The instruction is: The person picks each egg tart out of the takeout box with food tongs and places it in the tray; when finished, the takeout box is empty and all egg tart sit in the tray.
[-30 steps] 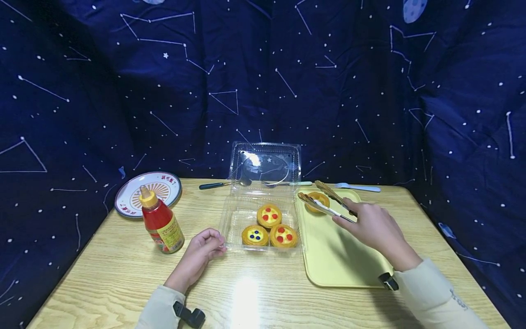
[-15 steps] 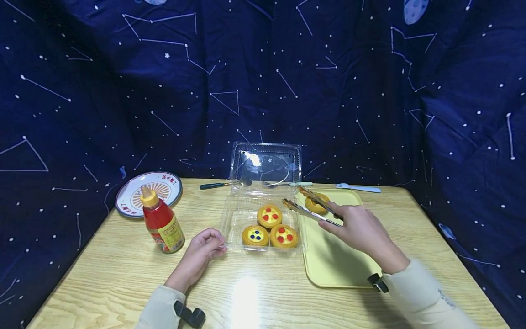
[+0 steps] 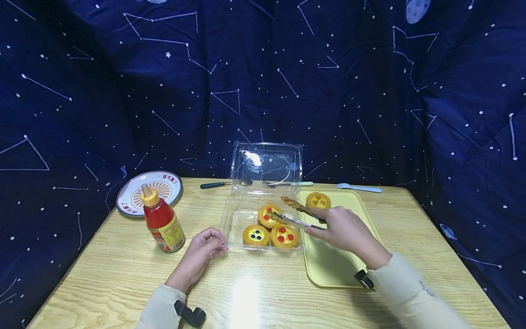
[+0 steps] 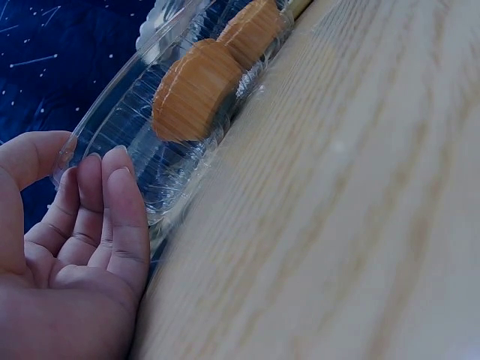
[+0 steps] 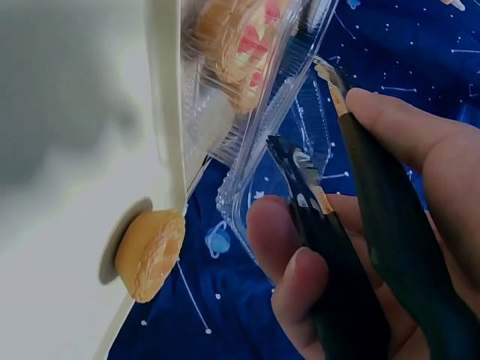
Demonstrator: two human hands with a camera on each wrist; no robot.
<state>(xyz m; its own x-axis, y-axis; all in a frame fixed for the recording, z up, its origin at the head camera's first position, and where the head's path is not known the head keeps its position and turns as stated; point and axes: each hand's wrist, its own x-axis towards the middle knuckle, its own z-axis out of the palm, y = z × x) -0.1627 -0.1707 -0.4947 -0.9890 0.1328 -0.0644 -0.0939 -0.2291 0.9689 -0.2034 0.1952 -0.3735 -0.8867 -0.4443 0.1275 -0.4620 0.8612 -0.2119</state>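
Note:
In the head view, my left hand (image 3: 205, 246) pinches the near left corner of an open clear plastic clamshell box (image 3: 234, 219); the left wrist view shows its thumb and fingertips on the rim. Three egg tarts sit in the box: one with blue dots (image 3: 249, 236) and two with red pieces, a nearer one (image 3: 286, 236) and a farther one (image 3: 264, 218). My right hand (image 3: 347, 228) holds food tongs (image 3: 304, 210), dark-handled in the right wrist view, with spread arms over the box's right side. Nothing shows between their tips. Another tart (image 3: 318, 201) lies on a yellow tray (image 3: 334, 265).
A red sauce bottle (image 3: 164, 224) with a yellow cap stands left, before a patterned plate (image 3: 172, 180). Along the back lie a dark-handled spoon (image 3: 215, 185), a piece of cutlery with a pale green handle (image 3: 304, 183) and a blue fork (image 3: 361, 188).
My right hand has moved the tongs left and nearer, from around the tart on the tray to over the tarts in the box. My left hand has stayed at the box corner.

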